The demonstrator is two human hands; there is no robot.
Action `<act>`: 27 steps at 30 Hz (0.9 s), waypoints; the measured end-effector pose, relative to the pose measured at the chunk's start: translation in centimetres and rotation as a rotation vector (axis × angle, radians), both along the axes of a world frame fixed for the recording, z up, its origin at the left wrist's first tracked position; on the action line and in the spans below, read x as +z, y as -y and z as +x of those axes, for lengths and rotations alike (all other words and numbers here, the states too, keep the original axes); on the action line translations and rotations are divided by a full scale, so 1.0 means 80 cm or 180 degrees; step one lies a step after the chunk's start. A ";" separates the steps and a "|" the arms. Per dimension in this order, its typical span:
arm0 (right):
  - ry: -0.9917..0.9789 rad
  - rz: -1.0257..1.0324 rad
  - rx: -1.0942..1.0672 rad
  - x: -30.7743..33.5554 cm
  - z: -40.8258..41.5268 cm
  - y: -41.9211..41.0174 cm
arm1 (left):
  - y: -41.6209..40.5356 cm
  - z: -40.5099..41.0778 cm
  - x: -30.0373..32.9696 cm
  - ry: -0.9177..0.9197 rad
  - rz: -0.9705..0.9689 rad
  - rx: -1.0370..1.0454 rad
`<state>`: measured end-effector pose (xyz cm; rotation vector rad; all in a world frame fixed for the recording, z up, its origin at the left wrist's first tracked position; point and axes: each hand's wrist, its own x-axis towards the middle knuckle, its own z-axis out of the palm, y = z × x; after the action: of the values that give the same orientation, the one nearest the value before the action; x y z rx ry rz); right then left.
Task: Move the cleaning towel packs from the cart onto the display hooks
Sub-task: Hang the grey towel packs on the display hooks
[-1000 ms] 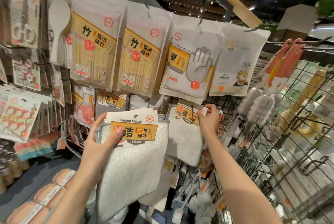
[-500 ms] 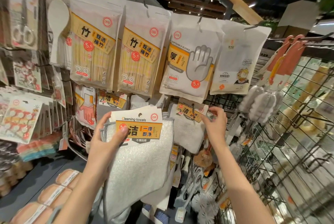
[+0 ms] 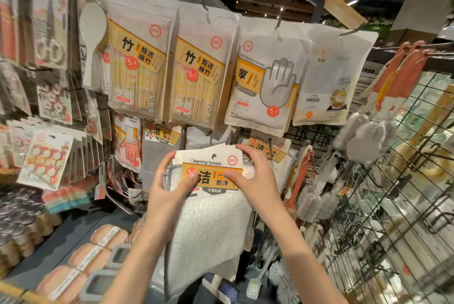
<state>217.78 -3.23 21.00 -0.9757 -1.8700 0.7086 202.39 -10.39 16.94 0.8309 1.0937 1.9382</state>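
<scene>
At the centre of the frame both hands grip a stack of towel packs [image 3: 208,205] by its header cards, the left hand [image 3: 172,188] curled round the left edge with its thumb on the orange label, the right hand [image 3: 255,176] pinching the top right corner. The cards look fanned, so their hang holes may not line up and only some packs might catch the hook. Another towel pack [image 3: 270,154] hangs just behind and could be knocked loose.
</scene>
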 end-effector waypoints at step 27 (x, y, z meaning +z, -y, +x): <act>-0.0654 -0.0535 0.0852 0.026 0.035 -0.005 | 0.024 -0.018 0.011 -0.0795 -0.0362 -0.0142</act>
<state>220.56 -2.86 23.11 -0.7295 -1.7967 1.0989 200.95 -12.30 17.80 1.0447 1.3069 1.7508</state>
